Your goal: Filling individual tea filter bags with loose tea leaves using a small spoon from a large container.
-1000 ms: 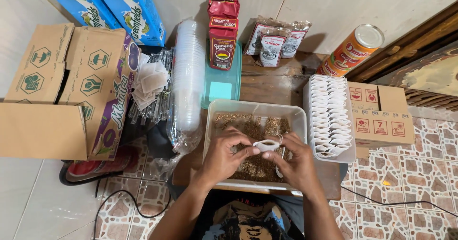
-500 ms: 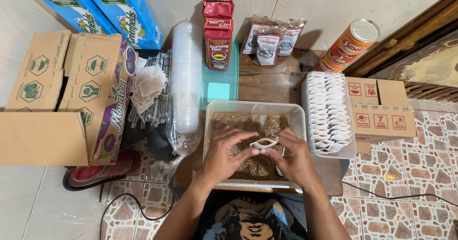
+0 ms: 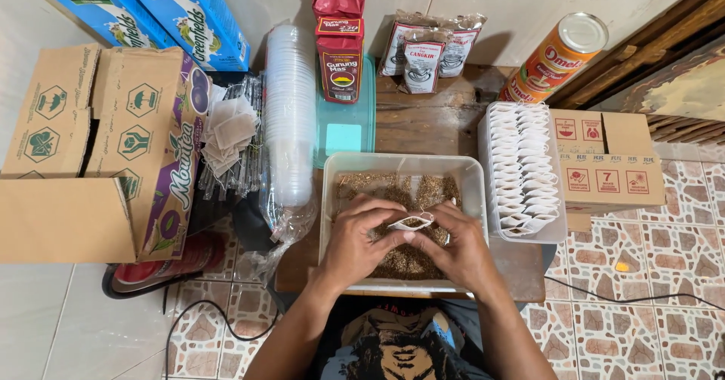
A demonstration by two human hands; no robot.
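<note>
While both hands hold one small white filter bag (image 3: 412, 221) above the clear tub (image 3: 474, 199) of loose tea, the left hand (image 3: 355, 243) and right hand (image 3: 457, 248) pinch its open mouth. Right of the tub, a tray of filled bags (image 3: 521, 170) looks nearly full; left of it, empty bags (image 3: 230, 132) remain. A low wooden table (image 3: 430, 120) stands on patterned floor tiles (image 3: 642, 274).

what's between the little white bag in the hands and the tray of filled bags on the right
Only the near wall of the clear tub of loose tea stands between. Both hands, left hand and right hand, hold the small white bag over the tub; the white tray sits just beyond that wall.
</note>
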